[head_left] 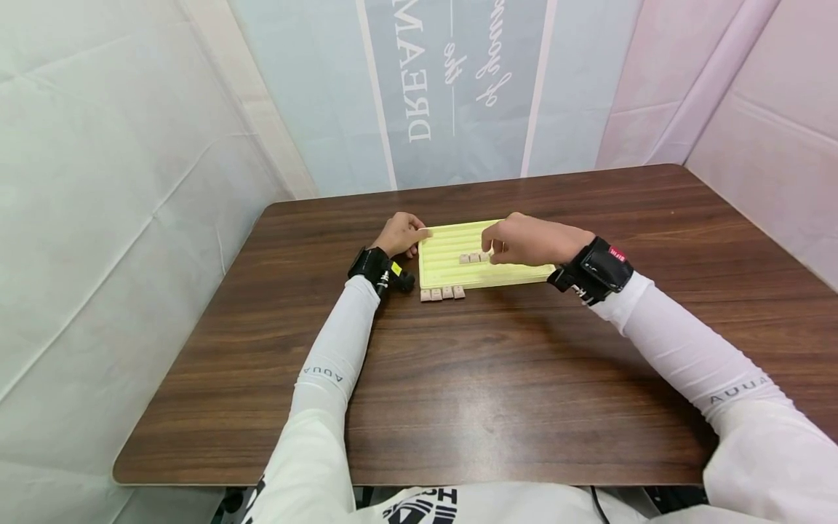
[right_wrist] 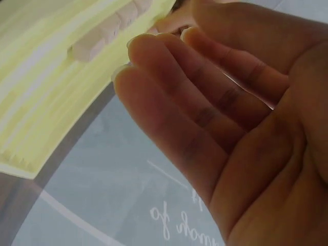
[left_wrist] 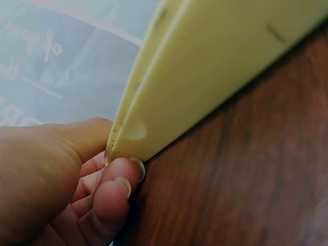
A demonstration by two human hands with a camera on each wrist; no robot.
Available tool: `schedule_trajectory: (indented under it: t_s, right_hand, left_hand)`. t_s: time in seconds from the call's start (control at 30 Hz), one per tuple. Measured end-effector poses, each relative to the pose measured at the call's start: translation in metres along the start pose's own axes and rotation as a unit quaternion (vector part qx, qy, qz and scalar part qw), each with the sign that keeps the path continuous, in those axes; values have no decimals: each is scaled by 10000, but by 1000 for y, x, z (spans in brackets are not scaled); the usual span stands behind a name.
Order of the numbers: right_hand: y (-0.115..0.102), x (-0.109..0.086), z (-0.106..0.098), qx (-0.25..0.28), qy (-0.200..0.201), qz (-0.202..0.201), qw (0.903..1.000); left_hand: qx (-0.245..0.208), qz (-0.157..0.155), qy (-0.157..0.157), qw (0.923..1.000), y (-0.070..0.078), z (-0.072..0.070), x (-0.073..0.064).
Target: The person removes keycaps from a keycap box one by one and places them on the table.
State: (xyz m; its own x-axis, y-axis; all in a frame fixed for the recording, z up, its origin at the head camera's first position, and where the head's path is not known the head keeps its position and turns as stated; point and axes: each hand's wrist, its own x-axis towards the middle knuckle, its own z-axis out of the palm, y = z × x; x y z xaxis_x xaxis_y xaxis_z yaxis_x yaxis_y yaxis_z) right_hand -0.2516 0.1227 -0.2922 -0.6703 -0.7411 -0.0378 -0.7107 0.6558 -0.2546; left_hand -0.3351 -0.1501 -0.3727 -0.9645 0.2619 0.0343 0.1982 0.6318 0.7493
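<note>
A yellow ridged board (head_left: 452, 275) lies on the table. My left hand (head_left: 401, 234) grips its left end, thumb on top and fingers curled at the side; the left wrist view shows this grip on the board's edge (left_wrist: 205, 66). Over the middle of the board is my right hand (head_left: 533, 240), fingers bent down beside a row of small beige tiles (head_left: 469, 258). In the right wrist view, its fingertips (right_wrist: 146, 48) are close to the tile row (right_wrist: 105, 31). Whether thumb and forefinger pinch a tile is hidden.
Several more beige tiles (head_left: 441, 294) stand in a line along the board's near edge, toward its left end. The brown wooden table (head_left: 458, 393) extends around the board. A printed curtain (head_left: 458, 87) hangs behind the table, with pale fabric walls (head_left: 98, 182) at the sides.
</note>
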Motion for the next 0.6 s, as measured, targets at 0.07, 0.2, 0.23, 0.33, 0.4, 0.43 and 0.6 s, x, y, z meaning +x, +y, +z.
schedule_trajectory:
  t_s: [0.07,0.2,0.23,0.33,0.4,0.43,0.6]
  right_hand:
    - [3,-1,-2,4,76,9,10000]
    - [8,-2,-4,32,156,5,9999]
    - [9,-2,-4,52,170,6,9998]
    - [12,-2,-5,114,215,35,9997]
    - [13,-2,-5,155,247,64,9996]
    - [15,-2,-4,165,264,78,9995]
    - [20,-1,-3,166,304,133,9993]
  left_hand:
    - [4,3,2,10000,0,0,0]
    - [-22,-25,-30,10000,0,1,0]
    - [-14,-22,-36,10000,-1,1,0]
    - [-29,-27,-44,10000,0,1,0]
    - [-40,-17,-44,10000,0,0,1]
    - [-43,-25,-40,10000,0,0,1]
    - [-82,-89,-27,9999,0,1,3]
